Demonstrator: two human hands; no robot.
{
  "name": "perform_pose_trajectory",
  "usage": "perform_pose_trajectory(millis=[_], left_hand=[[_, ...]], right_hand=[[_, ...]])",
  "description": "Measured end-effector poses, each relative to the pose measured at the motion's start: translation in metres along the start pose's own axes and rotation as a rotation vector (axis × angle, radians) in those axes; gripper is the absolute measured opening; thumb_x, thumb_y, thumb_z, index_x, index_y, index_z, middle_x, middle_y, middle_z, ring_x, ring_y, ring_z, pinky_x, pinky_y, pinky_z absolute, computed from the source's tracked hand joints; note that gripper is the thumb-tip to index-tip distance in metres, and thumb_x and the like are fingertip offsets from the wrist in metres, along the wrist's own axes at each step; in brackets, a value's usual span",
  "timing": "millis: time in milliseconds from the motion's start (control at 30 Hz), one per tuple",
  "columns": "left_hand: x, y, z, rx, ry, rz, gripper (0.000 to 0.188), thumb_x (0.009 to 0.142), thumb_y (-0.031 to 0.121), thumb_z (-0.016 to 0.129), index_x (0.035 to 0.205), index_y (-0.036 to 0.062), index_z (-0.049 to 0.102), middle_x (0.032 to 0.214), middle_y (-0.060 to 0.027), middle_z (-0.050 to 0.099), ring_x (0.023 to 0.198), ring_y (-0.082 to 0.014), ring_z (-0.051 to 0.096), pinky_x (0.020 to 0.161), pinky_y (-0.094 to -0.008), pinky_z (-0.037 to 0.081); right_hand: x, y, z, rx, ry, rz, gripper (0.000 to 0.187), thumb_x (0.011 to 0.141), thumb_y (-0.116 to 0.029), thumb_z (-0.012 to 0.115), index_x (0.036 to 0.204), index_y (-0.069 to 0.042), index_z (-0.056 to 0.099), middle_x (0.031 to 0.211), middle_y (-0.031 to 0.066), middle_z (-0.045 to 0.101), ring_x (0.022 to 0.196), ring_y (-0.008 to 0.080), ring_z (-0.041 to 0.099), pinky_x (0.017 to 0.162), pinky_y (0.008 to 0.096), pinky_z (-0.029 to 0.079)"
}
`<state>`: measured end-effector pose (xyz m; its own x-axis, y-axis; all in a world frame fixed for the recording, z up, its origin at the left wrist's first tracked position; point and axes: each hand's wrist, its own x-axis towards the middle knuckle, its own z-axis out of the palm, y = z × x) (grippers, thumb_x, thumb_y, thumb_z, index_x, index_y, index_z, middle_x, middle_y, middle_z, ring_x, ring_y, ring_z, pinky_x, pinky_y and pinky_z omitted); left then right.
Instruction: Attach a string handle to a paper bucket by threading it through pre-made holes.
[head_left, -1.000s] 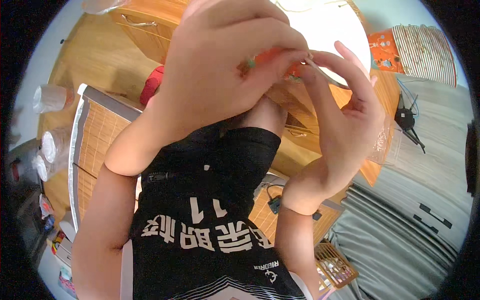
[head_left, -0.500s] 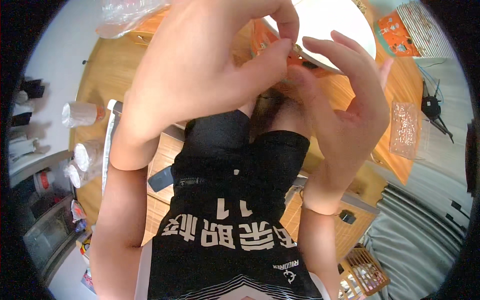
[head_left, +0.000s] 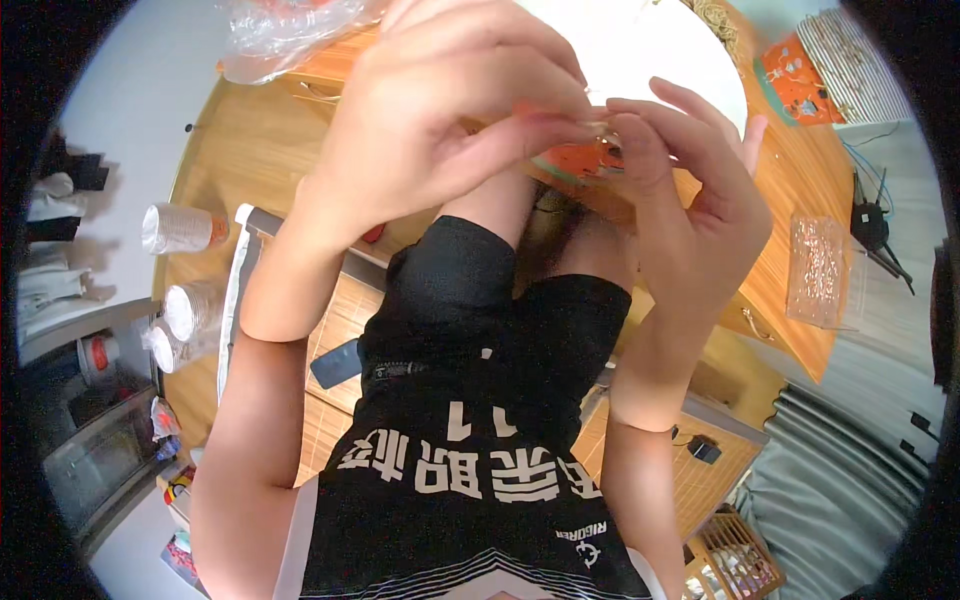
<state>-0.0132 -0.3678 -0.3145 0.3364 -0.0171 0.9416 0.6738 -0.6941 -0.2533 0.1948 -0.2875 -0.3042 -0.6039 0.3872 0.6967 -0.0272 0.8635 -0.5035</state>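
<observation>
Keep your fingertips pressed together and work slowly, above your lap and the wooden table (head_left: 250, 140), because the small pale piece (head_left: 598, 126) you pinch is easy to drop. Your left hand (head_left: 450, 120) has a narrow grip, thumb and forefinger closed on that piece. Your right hand (head_left: 700, 215) meets it from the other side, its fingers loosely curled and touching the same spot beside an orange item (head_left: 580, 160).

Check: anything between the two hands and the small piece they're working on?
Nothing visible. The left hand and right hand meet fingertip to fingertip on a small thin piece, raised above the wooden table; too small to identify.
</observation>
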Motion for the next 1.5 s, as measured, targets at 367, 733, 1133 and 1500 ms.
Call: perform_pose_trajectory(millis=[367, 733, 1133, 1500], left_hand=[[0.03, 0.001, -0.008, -0.445, -0.052, -0.386, 0.015, 0.077, 0.001, 0.077, 0.09, 0.0028, 0.071, 0.094, -0.008, 0.07, 0.089, -0.0206, 0.065, 0.08, -0.0321, 0.05], [0.08, 0.017, -0.007, -0.468, -0.26, -0.857, 0.01, 0.086, 0.006, 0.076, 0.094, 0.0031, 0.07, 0.091, -0.0043, 0.07, 0.084, -0.0132, 0.064, 0.077, -0.0275, 0.051], [0.066, 0.011, -0.003, -0.52, -0.116, -0.868, 0.011, 0.093, 0.01, 0.071, 0.098, 0.0008, 0.068, 0.091, -0.003, 0.068, 0.083, -0.0094, 0.062, 0.078, -0.0257, 0.05], [0.062, 0.01, -0.006, -0.528, -0.165, -1.038, 0.016, 0.095, 0.017, 0.07, 0.095, 0.0017, 0.067, 0.088, -0.0011, 0.067, 0.08, -0.0082, 0.061, 0.075, -0.0248, 0.051]], right_hand=[[0.001, 0.011, 0.0, 0.03, 0.011, -0.084, 0.007, 0.09, -0.018, 0.073, 0.089, -0.011, 0.076, 0.092, -0.0028, 0.074, 0.114, 0.0234, 0.061, 0.119, 0.0596, 0.012], [-0.002, 0.015, 0.002, 0.006, -0.007, -0.106, 0.006, 0.092, -0.017, 0.072, 0.091, -0.011, 0.075, 0.091, -0.0039, 0.076, 0.112, 0.0185, 0.059, 0.119, 0.0607, 0.009], [-0.004, 0.015, 0.008, 0.162, 0.03, -0.056, 0.006, 0.092, -0.013, 0.07, 0.091, -0.01, 0.075, 0.09, -0.0009, 0.075, 0.112, 0.0212, 0.063, 0.118, 0.0587, 0.013], [0.0, 0.007, 0.0, -0.088, -0.021, -0.085, 0.007, 0.09, -0.013, 0.071, 0.09, -0.011, 0.077, 0.085, -0.0013, 0.074, 0.11, 0.0195, 0.065, 0.12, 0.0585, 0.013]])
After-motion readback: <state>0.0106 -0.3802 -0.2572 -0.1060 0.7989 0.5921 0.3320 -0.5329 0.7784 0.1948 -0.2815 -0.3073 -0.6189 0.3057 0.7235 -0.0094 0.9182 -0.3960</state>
